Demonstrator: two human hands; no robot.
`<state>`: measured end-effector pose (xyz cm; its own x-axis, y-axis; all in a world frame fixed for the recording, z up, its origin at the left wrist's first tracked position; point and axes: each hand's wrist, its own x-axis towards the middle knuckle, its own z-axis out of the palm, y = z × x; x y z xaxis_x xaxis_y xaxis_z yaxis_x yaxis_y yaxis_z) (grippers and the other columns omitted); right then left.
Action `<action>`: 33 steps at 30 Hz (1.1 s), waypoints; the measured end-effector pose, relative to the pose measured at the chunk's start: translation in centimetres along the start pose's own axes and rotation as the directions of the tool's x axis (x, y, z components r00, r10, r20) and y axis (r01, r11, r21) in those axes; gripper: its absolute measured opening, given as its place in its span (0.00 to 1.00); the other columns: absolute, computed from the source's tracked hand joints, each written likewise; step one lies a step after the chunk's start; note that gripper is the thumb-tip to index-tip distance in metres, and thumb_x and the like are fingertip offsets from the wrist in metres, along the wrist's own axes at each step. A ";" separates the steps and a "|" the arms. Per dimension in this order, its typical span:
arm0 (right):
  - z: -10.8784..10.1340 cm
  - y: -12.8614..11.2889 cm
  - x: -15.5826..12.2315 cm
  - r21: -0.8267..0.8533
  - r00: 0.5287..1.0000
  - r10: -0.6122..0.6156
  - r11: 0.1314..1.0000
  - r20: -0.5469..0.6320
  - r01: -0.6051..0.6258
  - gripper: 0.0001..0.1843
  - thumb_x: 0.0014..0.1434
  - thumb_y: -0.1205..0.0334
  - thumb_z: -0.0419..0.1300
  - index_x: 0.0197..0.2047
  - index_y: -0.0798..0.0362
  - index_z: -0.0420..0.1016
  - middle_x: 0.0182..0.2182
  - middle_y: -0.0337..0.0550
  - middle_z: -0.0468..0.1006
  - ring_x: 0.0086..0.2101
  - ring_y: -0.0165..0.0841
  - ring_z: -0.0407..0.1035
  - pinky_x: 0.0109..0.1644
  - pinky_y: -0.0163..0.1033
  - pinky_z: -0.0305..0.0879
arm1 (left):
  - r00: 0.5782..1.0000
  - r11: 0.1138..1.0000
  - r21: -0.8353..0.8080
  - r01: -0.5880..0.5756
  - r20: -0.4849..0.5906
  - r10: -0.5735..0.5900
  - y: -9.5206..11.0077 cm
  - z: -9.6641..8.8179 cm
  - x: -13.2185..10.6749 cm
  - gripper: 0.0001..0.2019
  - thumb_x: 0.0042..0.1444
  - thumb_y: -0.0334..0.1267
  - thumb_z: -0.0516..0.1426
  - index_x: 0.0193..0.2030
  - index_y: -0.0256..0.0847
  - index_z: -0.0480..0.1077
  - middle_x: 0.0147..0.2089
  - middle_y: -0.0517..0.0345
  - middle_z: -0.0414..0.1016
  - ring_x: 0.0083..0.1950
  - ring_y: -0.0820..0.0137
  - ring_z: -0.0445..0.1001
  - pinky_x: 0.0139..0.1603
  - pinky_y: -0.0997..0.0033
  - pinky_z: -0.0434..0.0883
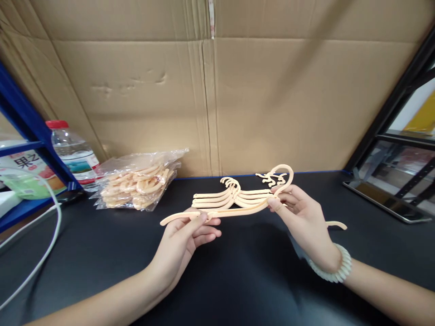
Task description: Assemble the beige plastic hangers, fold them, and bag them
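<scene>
Both hands hold 1 peach plastic hanger just above the black table, in front of the person. The left hand is closed on the hanger's left arm near its tip, thumb on top and fingers curled beneath, so the tip sticks out past the hand to the left. The right hand pinches the hanger at the base of its hook, thumb and forefinger tight on the plastic and the other fingers loosely bent. The hook curves up above this hand, and the hanger's right arm passes behind the palm, its end showing on the far side. A pale coiled bracelet sits on the right wrist.

Just behind the held hanger a stack of like hangers lies flat on the table; I cannot tell how many. Farther left a clear bag of hangers lies against the cardboard wall, with a red-capped bottle beside it by a blue shelf. A white cable runs over the table's left side. A dark tablet lies at the far right
</scene>
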<state>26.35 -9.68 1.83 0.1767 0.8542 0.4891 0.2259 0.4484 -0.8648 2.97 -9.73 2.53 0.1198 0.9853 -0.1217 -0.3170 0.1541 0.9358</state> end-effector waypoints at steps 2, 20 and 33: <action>-0.2 0.2 0.3 0.000 1.000 0.003 1.000 -0.017 -0.003 0.12 0.57 0.54 0.63 0.39 0.52 0.71 0.27 0.40 0.75 0.30 0.33 0.70 0.34 0.38 0.70 | 0.998 0.998 -0.006 0.058 -0.026 -0.058 0.0 0.1 -0.1 0.08 0.51 0.36 0.65 0.32 0.33 0.74 0.33 0.47 0.81 0.30 0.68 0.79 0.33 0.74 0.76; -0.2 0.3 0.2 -0.039 0.979 0.089 0.996 0.185 -0.083 0.16 0.60 0.50 0.59 0.43 0.54 0.72 0.30 0.44 0.76 0.31 0.34 0.72 0.30 0.37 0.72 | 0.579 -0.338 0.653 -0.678 0.757 0.303 0.7 -2.4 0.0 0.23 0.61 0.25 0.46 0.60 0.42 0.68 0.56 0.44 0.75 0.51 0.55 0.75 0.52 0.55 0.68; 0.4 1.5 0.0 0.106 0.910 0.194 0.963 0.365 -0.247 0.29 0.56 0.58 0.62 0.57 0.48 0.54 0.36 0.39 0.69 0.32 0.33 0.72 0.32 0.41 0.76 | 0.766 -0.428 0.774 -0.467 0.596 0.241 1.0 -1.8 -0.3 0.12 0.57 0.31 0.57 0.22 0.41 0.69 0.19 0.55 0.66 0.20 0.67 0.60 0.25 0.69 0.50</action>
<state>26.30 -8.90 0.49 -0.1453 0.9608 0.2361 0.0726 0.2483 -0.9660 0.97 -9.72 2.90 0.5761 0.7480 0.3294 0.8075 -0.5833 -0.0879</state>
